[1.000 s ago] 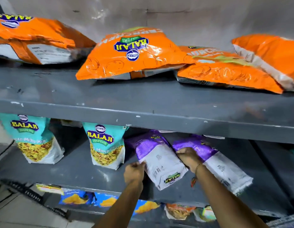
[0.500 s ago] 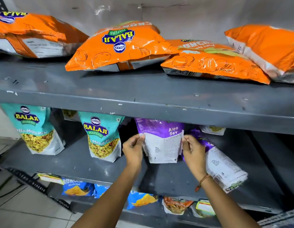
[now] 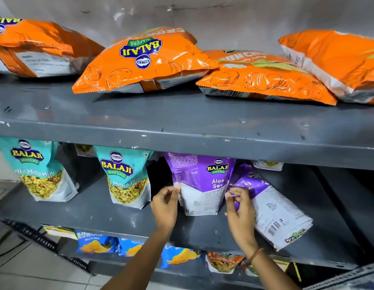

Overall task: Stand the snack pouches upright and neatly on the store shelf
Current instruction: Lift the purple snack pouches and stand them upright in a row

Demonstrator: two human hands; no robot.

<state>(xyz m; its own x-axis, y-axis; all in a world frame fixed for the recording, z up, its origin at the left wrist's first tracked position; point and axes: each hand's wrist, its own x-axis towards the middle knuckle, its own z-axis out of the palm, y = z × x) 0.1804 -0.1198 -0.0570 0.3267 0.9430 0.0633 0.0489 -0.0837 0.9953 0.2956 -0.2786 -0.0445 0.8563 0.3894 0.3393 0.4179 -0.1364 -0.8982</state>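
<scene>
Two purple pouches occupy the middle shelf (image 3: 119, 218). The upright Aloo Sev pouch (image 3: 199, 185) stands near the front edge, between both hands. The left hand (image 3: 164, 206) and right hand (image 3: 240, 212) flank it, fingers loosely parted, gripping nothing. The fallen purple pouch (image 3: 271, 208) lies flat just right of the right hand, long axis running back-left to front-right. Judgement: the right hand is nearer.
</scene>
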